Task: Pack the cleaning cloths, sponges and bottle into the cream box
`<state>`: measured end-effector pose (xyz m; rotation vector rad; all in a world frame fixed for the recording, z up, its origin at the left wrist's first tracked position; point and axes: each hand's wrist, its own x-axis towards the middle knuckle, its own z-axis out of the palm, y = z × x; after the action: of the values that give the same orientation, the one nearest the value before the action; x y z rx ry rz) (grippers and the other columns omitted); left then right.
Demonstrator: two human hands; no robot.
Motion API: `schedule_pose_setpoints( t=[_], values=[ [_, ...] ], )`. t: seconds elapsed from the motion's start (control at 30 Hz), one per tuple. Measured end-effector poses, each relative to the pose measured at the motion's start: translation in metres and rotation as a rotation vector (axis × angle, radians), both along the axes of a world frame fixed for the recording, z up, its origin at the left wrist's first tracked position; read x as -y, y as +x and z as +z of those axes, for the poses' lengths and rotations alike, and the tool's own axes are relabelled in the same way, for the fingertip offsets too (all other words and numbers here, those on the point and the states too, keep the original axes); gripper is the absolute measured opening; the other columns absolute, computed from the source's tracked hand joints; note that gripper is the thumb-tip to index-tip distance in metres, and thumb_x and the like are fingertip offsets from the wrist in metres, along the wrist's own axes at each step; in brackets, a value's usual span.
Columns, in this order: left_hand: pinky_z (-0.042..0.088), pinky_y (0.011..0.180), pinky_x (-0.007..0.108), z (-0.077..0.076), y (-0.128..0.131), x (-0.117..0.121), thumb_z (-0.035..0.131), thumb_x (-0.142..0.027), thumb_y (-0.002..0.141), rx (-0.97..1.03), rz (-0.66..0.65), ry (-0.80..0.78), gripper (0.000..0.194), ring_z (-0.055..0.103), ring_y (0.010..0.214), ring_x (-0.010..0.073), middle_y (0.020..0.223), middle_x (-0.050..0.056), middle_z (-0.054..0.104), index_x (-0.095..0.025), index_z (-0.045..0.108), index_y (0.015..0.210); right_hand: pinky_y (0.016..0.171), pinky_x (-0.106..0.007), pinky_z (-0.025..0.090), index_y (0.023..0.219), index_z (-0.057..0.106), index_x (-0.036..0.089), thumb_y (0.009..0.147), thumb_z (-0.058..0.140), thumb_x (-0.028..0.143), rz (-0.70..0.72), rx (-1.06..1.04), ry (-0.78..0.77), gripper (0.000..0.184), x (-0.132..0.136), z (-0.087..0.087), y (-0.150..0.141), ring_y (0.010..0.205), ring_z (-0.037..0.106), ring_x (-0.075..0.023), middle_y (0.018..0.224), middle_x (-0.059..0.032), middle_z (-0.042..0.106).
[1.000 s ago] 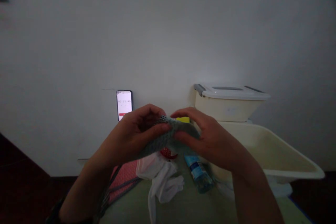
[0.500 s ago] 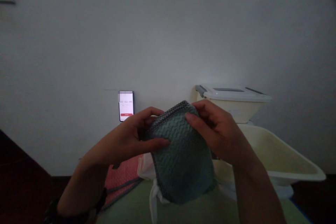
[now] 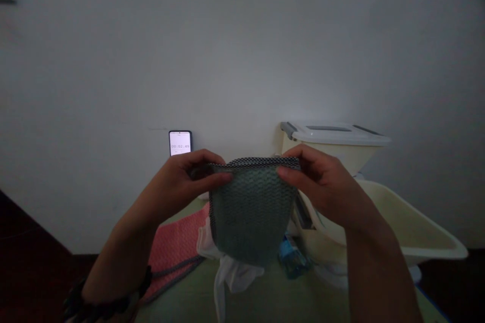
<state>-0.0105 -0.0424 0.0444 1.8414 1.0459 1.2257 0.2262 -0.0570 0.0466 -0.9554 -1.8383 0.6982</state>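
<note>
A green textured cloth (image 3: 252, 212) with a black-and-white stitched edge hangs between my two hands above the table. My left hand (image 3: 193, 174) pinches its upper left corner, thumb in front and fingers behind. At the upper right corner, my right hand (image 3: 312, 176) grips it the same way. The top edge runs nearly level, and the lower part droops loosely. Below it lie a crumpled white cloth (image 3: 235, 275) and, to the left, a pink cloth (image 3: 176, 245) with grey edging. A blue packet (image 3: 292, 257) shows under the right side of the green cloth.
A phone (image 3: 180, 142) showing a timer leans against the wall, partly behind my left hand. On the right stand a lidded cream box (image 3: 341, 136) and an open cream basin (image 3: 413, 217). The table (image 3: 182, 298) has a light green surface.
Both hands have straightened the green cloth: its top edge went from slanted to nearly level. Its lower end has swung up and left, uncovering the blue packet and more of the white cloth.
</note>
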Motion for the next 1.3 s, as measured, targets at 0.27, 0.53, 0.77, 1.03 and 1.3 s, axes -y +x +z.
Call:
schedule_pose_setpoints(
  t=[0.27, 0.53, 0.77, 1.03, 1.3],
  values=[
    [0.042, 0.058, 0.013, -0.006, -0.005, -0.006, 0.074, -0.02, 0.068, 0.245, -0.027, 0.06, 0.013, 0.052, 0.064, 0.0061, 0.068, -0.005, 0.058, -0.019, 0.063, 0.075, 0.052, -0.02, 0.038, 0.114, 0.048, 0.029, 0.083, 0.053, 0.016, 0.111, 0.056, 0.018, 0.034, 0.002, -0.001, 0.006, 0.064, 0.05, -0.0095, 0.082, 0.0031, 0.056],
    [0.049, 0.073, 0.021, -0.01, -0.013, -0.012, 0.068, -0.015, 0.074, 0.004, -0.319, -0.019, 0.006, 0.062, 0.087, 0.0135, 0.101, 0.003, 0.065, -0.02, 0.067, 0.078, 0.067, -0.022, 0.041, 0.084, 0.057, 0.02, 0.078, 0.051, 0.003, 0.115, 0.207, 0.227, 0.019, 0.002, 0.003, 0.004, 0.077, 0.053, -0.0106, 0.082, 0.0018, 0.057],
    [0.051, 0.076, 0.027, -0.009, -0.007, -0.013, 0.063, -0.021, 0.079, -0.115, -0.34, 0.003, 0.013, 0.064, 0.087, 0.0181, 0.098, 0.006, 0.07, -0.02, 0.073, 0.087, 0.075, -0.024, 0.043, 0.086, 0.059, 0.018, 0.077, 0.051, 0.003, 0.187, 0.228, 0.242, 0.019, 0.002, 0.002, 0.001, 0.085, 0.056, -0.0117, 0.091, -0.0009, 0.058],
    [0.048, 0.065, 0.022, -0.004, -0.007, -0.01, 0.066, -0.018, 0.073, 0.068, -0.129, 0.084, 0.007, 0.059, 0.071, 0.0128, 0.076, 0.001, 0.067, -0.019, 0.073, 0.073, 0.068, -0.027, 0.045, 0.083, 0.055, 0.018, 0.082, 0.056, 0.022, 0.109, 0.243, 0.168, 0.004, 0.001, 0.0, 0.007, 0.078, 0.056, -0.0147, 0.085, -0.0026, 0.057],
    [0.042, 0.052, 0.018, -0.005, -0.001, -0.008, 0.071, -0.02, 0.066, 0.208, 0.069, 0.128, 0.003, 0.052, 0.056, 0.0086, 0.063, -0.003, 0.063, -0.02, 0.07, 0.069, 0.061, -0.025, 0.043, 0.067, 0.057, 0.017, 0.084, 0.054, 0.031, -0.068, 0.206, 0.259, 0.022, 0.002, 0.002, -0.005, 0.066, 0.055, -0.012, 0.07, -0.0012, 0.061]
  ],
)
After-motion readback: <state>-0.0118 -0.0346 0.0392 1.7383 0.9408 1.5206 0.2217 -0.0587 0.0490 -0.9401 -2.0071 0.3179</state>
